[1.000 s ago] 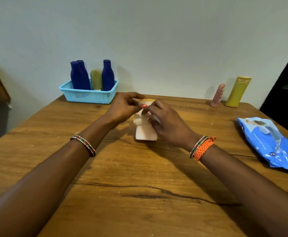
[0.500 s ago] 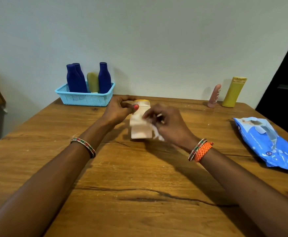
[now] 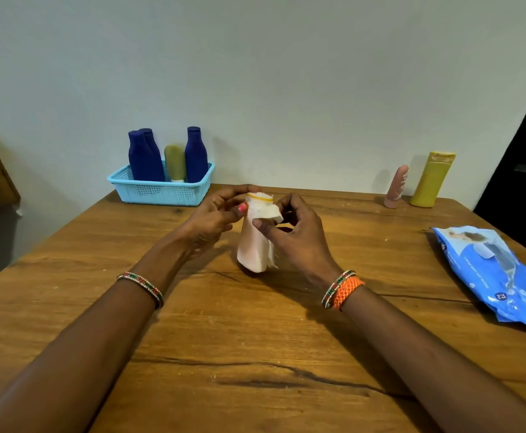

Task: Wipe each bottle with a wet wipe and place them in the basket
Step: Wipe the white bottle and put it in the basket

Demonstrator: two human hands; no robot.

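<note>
A pale pink bottle (image 3: 251, 251) with a yellow band at its top is held above the middle of the wooden table (image 3: 255, 354). My left hand (image 3: 215, 217) grips its top end. My right hand (image 3: 296, 235) pinches a white wet wipe (image 3: 268, 214) against the bottle's upper side, and a strip of wipe hangs down along the bottle. A light blue basket (image 3: 161, 190) at the far left holds three dark blue bottles (image 3: 144, 157) and an olive one (image 3: 175, 162).
A small pink bottle (image 3: 396, 187) and a taller yellow bottle (image 3: 431, 179) stand at the table's far right by the wall. A blue wet wipe pack (image 3: 499, 276) lies at the right edge. A dark doorway is at the far right.
The bottle has risen from lying on the table into a more upright tilt. My right hand has moved the wipe from the bottle's lower side up near its top.
</note>
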